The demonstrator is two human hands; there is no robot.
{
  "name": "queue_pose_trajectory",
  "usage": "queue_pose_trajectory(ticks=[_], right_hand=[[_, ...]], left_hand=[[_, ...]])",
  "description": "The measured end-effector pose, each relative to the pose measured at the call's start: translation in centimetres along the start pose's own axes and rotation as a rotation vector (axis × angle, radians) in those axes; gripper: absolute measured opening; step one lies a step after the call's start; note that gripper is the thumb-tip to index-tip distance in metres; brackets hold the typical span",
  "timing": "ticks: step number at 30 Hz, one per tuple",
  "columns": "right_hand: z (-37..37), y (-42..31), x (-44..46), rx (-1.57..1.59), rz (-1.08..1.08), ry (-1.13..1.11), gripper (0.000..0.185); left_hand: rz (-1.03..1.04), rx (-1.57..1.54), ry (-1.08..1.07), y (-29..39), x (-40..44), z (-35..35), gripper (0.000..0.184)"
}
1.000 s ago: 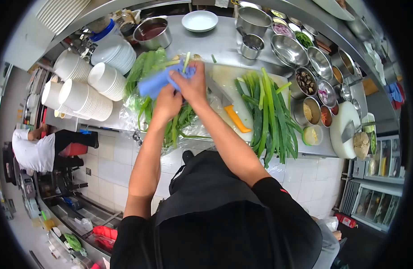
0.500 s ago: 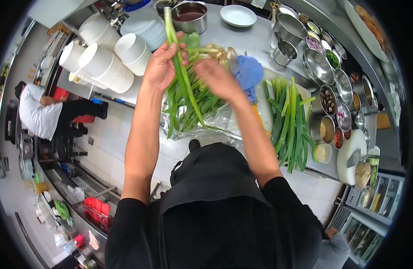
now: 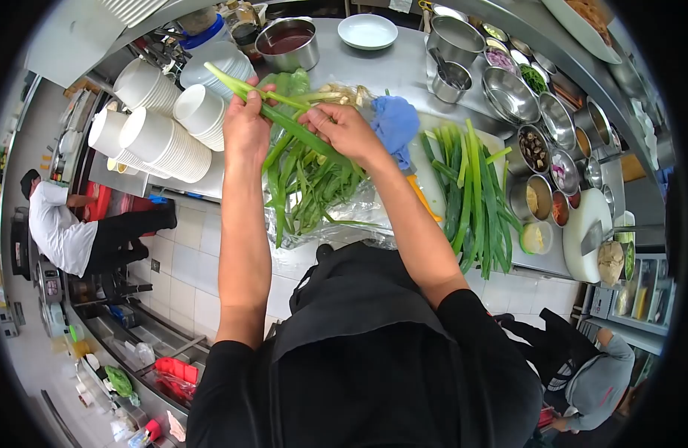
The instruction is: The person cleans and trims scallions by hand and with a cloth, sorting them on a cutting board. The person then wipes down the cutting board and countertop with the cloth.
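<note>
A long green onion (image 3: 299, 130) slants across both hands, its pale end up to the left and its green leaves down to the right. My left hand (image 3: 247, 127) is closed around it near the pale end. Lower along the stalk, my right hand (image 3: 340, 131) pinches the leaves between thumb and fingers. Beneath them, a heap of loose green leaves (image 3: 318, 187) and root ends lies on clear plastic (image 3: 280, 224). To the right, a bunch of green onions (image 3: 474, 194) rests across a white cutting board (image 3: 433, 175).
A blue cloth (image 3: 395, 123) and a yellow handle (image 3: 424, 198) lie beside the board. Stacked white bowls (image 3: 165, 142) stand left, a pot of dark red liquid (image 3: 288, 45) behind. Metal containers (image 3: 510, 93) line the right. Co-workers (image 3: 64, 220) are at left and lower right.
The green onion has tipped from nearly upright to a leftward slant. My right hand, blurred and apart before, now grips its leaves. At lower right, a person in grey has come further into view.
</note>
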State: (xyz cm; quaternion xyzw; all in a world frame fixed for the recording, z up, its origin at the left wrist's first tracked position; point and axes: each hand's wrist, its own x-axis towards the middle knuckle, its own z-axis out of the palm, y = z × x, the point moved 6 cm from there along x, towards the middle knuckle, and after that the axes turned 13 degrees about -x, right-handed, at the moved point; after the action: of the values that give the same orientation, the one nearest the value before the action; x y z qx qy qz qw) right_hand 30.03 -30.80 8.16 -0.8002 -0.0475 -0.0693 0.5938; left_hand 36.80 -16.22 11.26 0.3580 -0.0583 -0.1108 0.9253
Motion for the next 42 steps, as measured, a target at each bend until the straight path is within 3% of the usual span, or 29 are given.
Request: queue_pose_trajectory(ticks=[3,5,9,12,14,15,17,18,21,22,23,25,26,30,32,33,35,36,37,38,39,41,42], right_hand=[[0.0,-0.5,0.3,0.013,-0.001,0.090,0.028],[-0.2,-1.0,0.4,-0.289,-0.108,0.192,0.024],[1.1,-1.6,0.3,-0.536,-0.240,0.209,0.022],[1.7,-0.7,0.6,-0.248,-0.124,0.175,0.022],[1.2,3.4,1.5,0.504,0.164,0.251,0.025],[0.9,4.5,2.1,0.509,0.158,0.249,0.025],[-0.5,6.5,3.2,0.007,0.056,0.315,0.031],[-0.5,7.8,3.7,-0.389,0.039,0.199,0.037],[1.0,7.8,2.6,-0.443,-0.129,0.176,0.044],[2.4,7.1,2.5,-0.146,-0.089,0.110,0.046],[2.8,6.3,1.9,-0.144,-0.082,0.108,0.046],[5.1,3.2,0.8,0.255,-0.054,-0.352,0.044],[5.8,4.0,0.6,0.272,-0.056,-0.402,0.036],[5.1,8.0,-1.0,-0.017,0.070,-0.423,0.031],[3.3,9.2,-1.2,0.616,0.153,-0.244,0.024],[1.8,11.4,-1.3,0.618,0.166,-0.234,0.024],[-1.6,16.4,-1.5,1.089,0.222,-0.143,0.037],[-1.8,16.1,-2.3,1.089,0.230,-0.132,0.037],[-3.6,15.3,-2.7,0.293,0.258,0.032,0.052],[-5.6,13.5,-3.5,-0.504,0.270,0.184,0.070],[-6.2,11.5,-4.6,-0.507,0.284,0.182,0.070],[-7.4,4.9,-5.6,-0.357,0.020,0.139,0.090],[-8.1,2.7,-6.6,-0.363,0.022,0.137,0.090]], left_hand=[[-0.052,0.069,-0.070,0.0,-0.9,0.2,0.036],[-0.008,0.149,-0.057,0.0,-1.1,-0.3,0.040],[0.124,0.349,0.028,0.7,-1.5,-1.0,0.046],[0.125,0.231,0.074,0.7,-1.3,-2.7,0.049],[0.153,0.195,0.120,1.2,-1.1,-4.5,0.049],[0.181,0.152,0.165,1.8,-0.9,-5.2,0.048],[0.160,0.180,0.185,3.1,-0.9,-5.3,0.046],[0.163,0.132,0.167,3.8,-0.8,-5.3,0.046],[0.168,0.081,0.121,6.0,-0.1,-4.8,0.046],[0.175,0.108,0.112,6.8,0.2,-4.6,0.046],[0.177,0.137,0.107,7.4,0.3,-4.6,0.046],[0.183,0.150,0.085,8.8,0.7,-4.3,0.047],[0.250,0.183,0.091,10.2,1.0,-4.5,0.047],[0.366,0.297,0.092,14.5,1.0,-5.3,0.047],[0.348,0.271,0.099,12.9,0.8,-5.5,0.045],[0.347,0.248,0.112,12.1,0.6,-5.7,0.043],[0.351,0.272,0.160,11.2,0.3,-6.2,0.040],[0.323,0.303,0.154,10.6,0.3,-6.6,0.042],[0.306,0.327,0.139,10.2,0.7,-5.9,0.044],[0.154,0.414,0.124,8.2,0.7,-5.6,0.044],[-0.002,0.407,0.085,5.0,0.1,-4.1,0.044],[-0.189,0.677,0.010,-2.3,-1.5,-0.6,0.042],[-0.268,0.486,0.002,-7.2,-2.7,0.9,0.042]])
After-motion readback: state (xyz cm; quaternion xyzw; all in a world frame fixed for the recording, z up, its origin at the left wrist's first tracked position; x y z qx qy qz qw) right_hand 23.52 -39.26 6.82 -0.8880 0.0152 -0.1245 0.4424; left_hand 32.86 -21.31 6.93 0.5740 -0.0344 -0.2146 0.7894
